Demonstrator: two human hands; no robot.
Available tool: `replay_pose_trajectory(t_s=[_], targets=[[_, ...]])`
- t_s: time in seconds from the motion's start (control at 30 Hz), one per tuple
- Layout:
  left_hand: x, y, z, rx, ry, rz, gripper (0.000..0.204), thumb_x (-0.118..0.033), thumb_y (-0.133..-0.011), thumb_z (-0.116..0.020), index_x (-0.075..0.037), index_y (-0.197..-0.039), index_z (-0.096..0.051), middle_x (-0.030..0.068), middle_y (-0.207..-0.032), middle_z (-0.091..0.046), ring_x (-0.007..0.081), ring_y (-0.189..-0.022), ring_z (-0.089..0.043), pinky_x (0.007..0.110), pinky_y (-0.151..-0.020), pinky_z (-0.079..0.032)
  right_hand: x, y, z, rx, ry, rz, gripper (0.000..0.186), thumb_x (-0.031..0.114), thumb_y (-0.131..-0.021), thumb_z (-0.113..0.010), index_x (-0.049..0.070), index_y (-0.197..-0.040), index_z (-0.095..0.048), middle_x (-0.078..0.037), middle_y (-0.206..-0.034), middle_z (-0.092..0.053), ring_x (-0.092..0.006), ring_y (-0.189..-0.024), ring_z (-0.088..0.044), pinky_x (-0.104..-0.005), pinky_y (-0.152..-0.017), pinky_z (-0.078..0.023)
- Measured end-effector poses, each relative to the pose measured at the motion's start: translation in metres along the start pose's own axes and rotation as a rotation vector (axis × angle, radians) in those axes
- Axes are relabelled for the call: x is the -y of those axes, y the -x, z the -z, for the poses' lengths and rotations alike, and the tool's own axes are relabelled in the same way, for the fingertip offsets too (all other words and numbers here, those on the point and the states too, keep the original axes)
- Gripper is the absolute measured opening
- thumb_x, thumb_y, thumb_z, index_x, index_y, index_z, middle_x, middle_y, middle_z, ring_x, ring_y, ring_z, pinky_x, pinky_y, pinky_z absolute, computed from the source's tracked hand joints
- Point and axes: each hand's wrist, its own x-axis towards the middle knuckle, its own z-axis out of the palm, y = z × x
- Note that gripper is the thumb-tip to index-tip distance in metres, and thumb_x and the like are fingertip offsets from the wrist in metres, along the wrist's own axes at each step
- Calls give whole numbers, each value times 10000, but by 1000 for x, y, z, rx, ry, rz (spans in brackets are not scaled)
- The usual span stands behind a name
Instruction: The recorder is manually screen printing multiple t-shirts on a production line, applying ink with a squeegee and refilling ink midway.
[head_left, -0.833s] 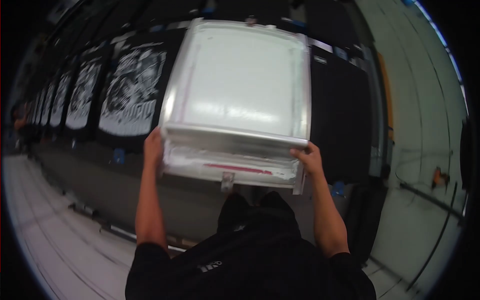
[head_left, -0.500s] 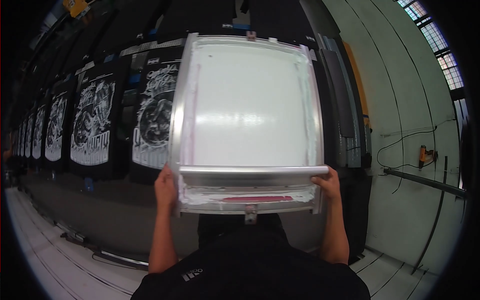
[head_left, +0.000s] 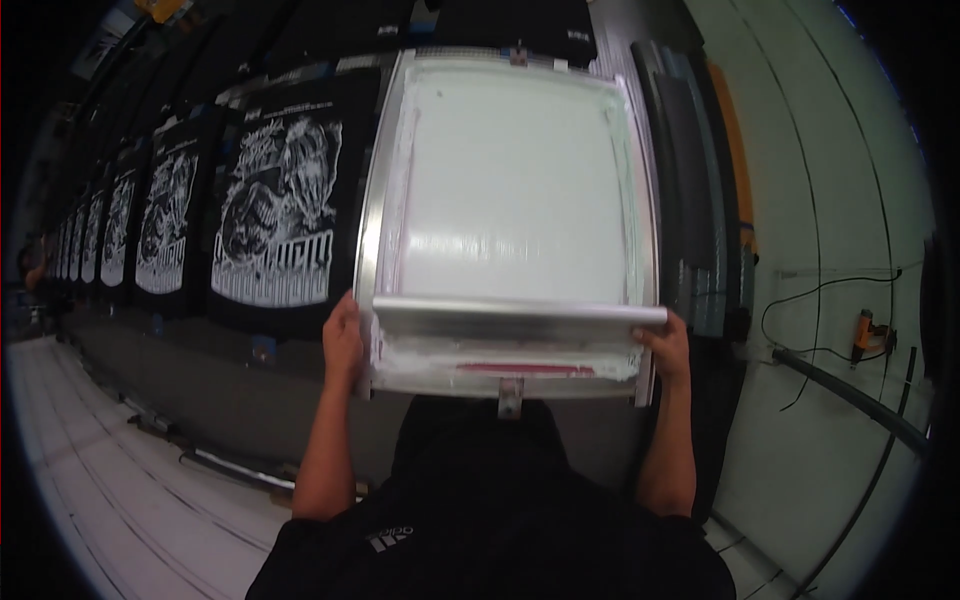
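Observation:
A silk-screen printing frame (head_left: pixel 372 225) with metal sides and white ink over its mesh is held in front of me, above the dark table. Across its near part lies a squeegee (head_left: pixel 520 316) with a long metal handle. My left hand (head_left: pixel 343 338) is closed on the frame's left side, beside the squeegee's left end. At the right side my right hand (head_left: pixel 668 347) grips the frame, its thumb against the squeegee's right end. White ink is smeared along the inner edges, and a reddish strip shows near the front. The fingertips under the frame are hidden.
Black shirts with white prints (head_left: pixel 278 205) lie in a row to the left. More black shirts (head_left: pixel 515 28) lie beyond the frame. Right of it are stacked dark panels (head_left: pixel 690 190). An orange heat gun (head_left: pixel 870 335) with a cord is by the pale floor at right.
The frame, squeegee and both my hands have moved to the right past the printed shirts. The nearest shirt's print, partly covered before, now shows whole. Both hands keep their grip.

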Motion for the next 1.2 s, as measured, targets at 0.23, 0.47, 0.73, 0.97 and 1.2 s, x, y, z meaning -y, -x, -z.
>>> replay_pose_trajectory(t_s=[0.23, 0.47, 0.73, 0.97, 1.2], targets=[[-13, -25, -13, 27, 60, 67, 441, -319, -1039, -505, 10, -1324, -578, 94, -1224, -656, 150, -1120, -574, 278, -1003, -418, -21, -25, 5, 21, 10, 31, 314, 34, -735, -799, 15, -1029, -690, -36, -936, -685, -135, -901, -629, -301, -838, -512], [1, -31, -2, 59, 102, 34, 468, -360, -1039, -504, 10, -1312, -587, 81, -1183, -665, 128, -1089, -571, 254, -975, -421, -30, -23, -11, 23, -30, 48, 314, 31, -749, -806, 7, -1041, -695, -27, -953, -692, -123, -911, -614, -278, -842, -483], [9, -24, 1, 81, 107, -19, 475, -379, -1037, -504, 5, -1305, -587, 73, -1149, -670, 118, -1044, -573, 255, -943, -434, -31, -21, -9, 39, -6, 45, 315, 27, -747, -804, 13, -1043, -698, -29, -956, -693, -126, -911, -614, -281, -871, -473], [2, -23, -4, 99, -20, -14, 471, -368, -1046, -483, 3, -1324, -565, 59, -1197, -641, 123, -1091, -548, 258, -981, -411, -33, -19, -8, 24, -16, 24, 333, 40, -731, -805, 9, -1042, -691, -29, -953, -690, -129, -920, -615, -287, -862, -486], [-49, -5, 16, 120, -436, -427, 473, -335, -903, -683, -49, -1271, -605, 165, -1129, -657, 255, -1070, -617, 318, -948, -453, 17, 9, -10, 219, 822, 18, 275, 32, -685, -733, 58, -946, -650, -55, -866, -668, -210, -831, -640, -381, -917, -465]])
